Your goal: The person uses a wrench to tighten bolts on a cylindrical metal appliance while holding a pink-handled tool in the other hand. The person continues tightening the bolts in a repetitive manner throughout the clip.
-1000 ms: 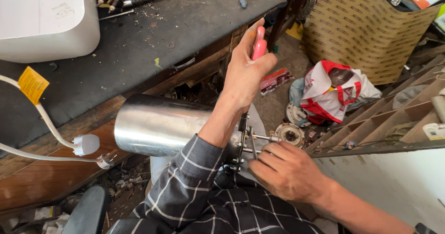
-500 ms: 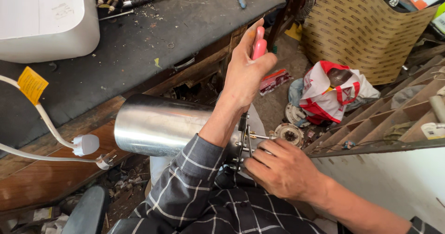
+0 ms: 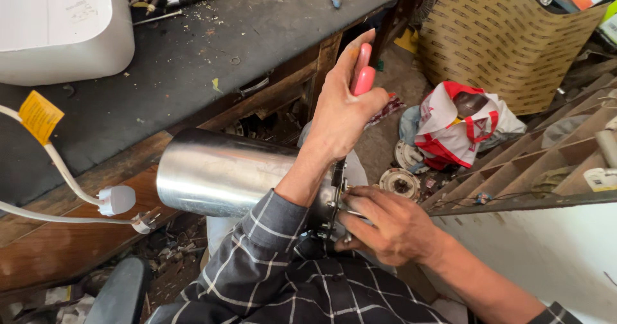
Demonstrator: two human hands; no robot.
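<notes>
The left hand [image 3: 344,115] is clamped on red-handled pliers [image 3: 362,73] at the end plate of a steel cylinder [image 3: 218,173]. The right hand [image 3: 385,224] pinches the plate's fittings [image 3: 337,202]. The cylinder lies beside the dark surface [image 3: 193,61].

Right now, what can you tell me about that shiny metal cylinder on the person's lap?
The steel cylinder looks like polished sheet metal, smooth and reflective. It lies on its side across the person's lap, beside the wooden workbench. Its right end carries a flange with bolts. The left hand, gripping a red-handled tool, reaches over it; the right hand touches the flange fittings.
</notes>
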